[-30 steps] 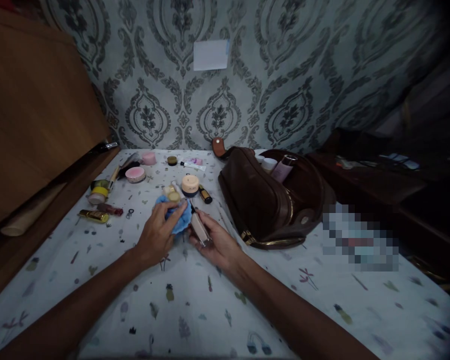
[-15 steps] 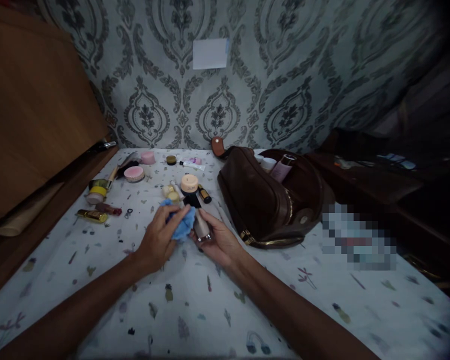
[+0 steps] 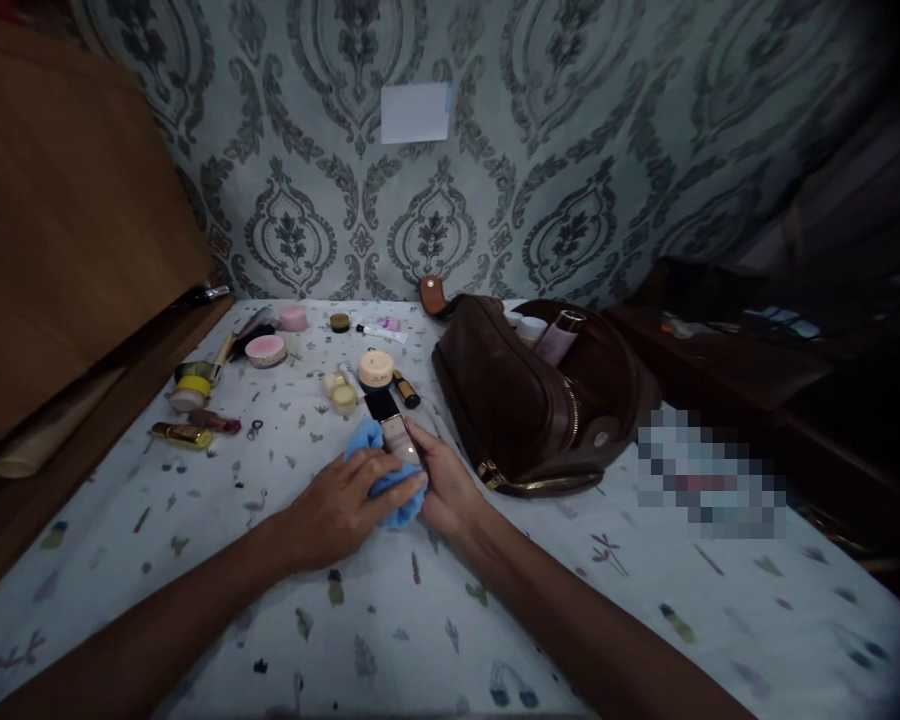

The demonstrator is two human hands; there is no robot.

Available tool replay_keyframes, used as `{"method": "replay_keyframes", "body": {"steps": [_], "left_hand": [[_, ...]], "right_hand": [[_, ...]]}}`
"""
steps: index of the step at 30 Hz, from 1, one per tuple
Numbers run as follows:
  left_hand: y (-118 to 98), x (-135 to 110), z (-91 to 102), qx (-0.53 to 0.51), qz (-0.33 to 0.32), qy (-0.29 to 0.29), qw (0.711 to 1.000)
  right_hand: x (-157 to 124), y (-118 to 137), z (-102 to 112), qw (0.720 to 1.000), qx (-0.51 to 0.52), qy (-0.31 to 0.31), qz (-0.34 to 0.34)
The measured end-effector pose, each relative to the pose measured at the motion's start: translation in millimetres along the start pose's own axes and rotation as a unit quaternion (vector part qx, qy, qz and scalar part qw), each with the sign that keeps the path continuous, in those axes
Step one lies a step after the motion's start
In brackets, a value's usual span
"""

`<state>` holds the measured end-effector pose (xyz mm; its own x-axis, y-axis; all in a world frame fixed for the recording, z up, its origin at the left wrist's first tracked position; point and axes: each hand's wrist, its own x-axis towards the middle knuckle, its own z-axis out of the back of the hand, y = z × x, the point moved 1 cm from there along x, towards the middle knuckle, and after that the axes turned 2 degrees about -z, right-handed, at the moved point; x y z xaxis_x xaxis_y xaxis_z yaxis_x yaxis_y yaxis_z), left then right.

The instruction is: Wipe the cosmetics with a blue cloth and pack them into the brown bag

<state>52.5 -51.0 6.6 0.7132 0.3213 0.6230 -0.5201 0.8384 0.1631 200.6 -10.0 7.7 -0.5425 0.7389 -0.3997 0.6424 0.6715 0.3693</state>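
My right hand is closed around a small glass foundation bottle with a black cap, tilted away from me. A blue cloth is gripped in my left hand, which presses it against the lower end of the bottle. Part of the bottle's base is hidden by the cloth and fingers. Just beyond the black cap stand a peach-lidded jar, a small dark bottle with a gold band and a little cream-coloured jar.
An open brown leather bag with a pink bottle inside stands to the right. At left lie a pink compact, a gold tube and a yellow-banded jar. A wooden panel borders the left side.
My left hand has moved the blue cloth down and right, from near the bottle's cap to its base. More of the black cap and bottle body now shows.
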Motion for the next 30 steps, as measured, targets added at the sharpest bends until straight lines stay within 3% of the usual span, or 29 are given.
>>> {"method": "replay_keyframes", "body": {"steps": [3,6,11,14,17,19,21,25,30], "left_hand": [[7.0,-0.9,1.2,0.010,0.016,-0.021,1.000],[23.5,-5.1,2.2,0.007,0.088,-0.036,0.995],[43.5,-11.1,4.6,-0.104,0.234,-0.056,0.965],[45.4,-8.2,6.8,-0.253,0.315,-0.062,0.913],[44.8,-3.6,7.9,-0.394,0.391,-0.053,0.830],[44.7,-1.9,7.2,-0.451,0.430,-0.055,0.780],[45.0,-1.4,5.8,-0.473,0.455,-0.059,0.752],[44.6,-1.0,4.4,-0.453,0.491,-0.069,0.741],[40.9,0.3,7.6,-0.427,0.491,-0.062,0.757]], "right_hand": [[2.2,-0.6,0.8,0.999,0.014,-0.034,0.023],[3.5,-4.6,1.8,0.997,0.011,-0.061,0.047],[0.5,-11.8,0.2,0.998,-0.061,0.011,0.014],[-1.6,-11.1,-0.1,0.998,-0.068,0.017,0.009],[-2.0,-9.5,0.1,0.996,-0.070,0.026,-0.047],[-1.9,-9.6,0.7,0.992,-0.080,0.037,-0.087],[-1.6,-10.9,1.6,0.989,-0.108,0.044,-0.091],[-1.8,-16.8,2.4,0.977,-0.201,0.072,-0.024],[-2.6,-23.8,1.6,0.965,-0.247,0.079,0.028]]}}
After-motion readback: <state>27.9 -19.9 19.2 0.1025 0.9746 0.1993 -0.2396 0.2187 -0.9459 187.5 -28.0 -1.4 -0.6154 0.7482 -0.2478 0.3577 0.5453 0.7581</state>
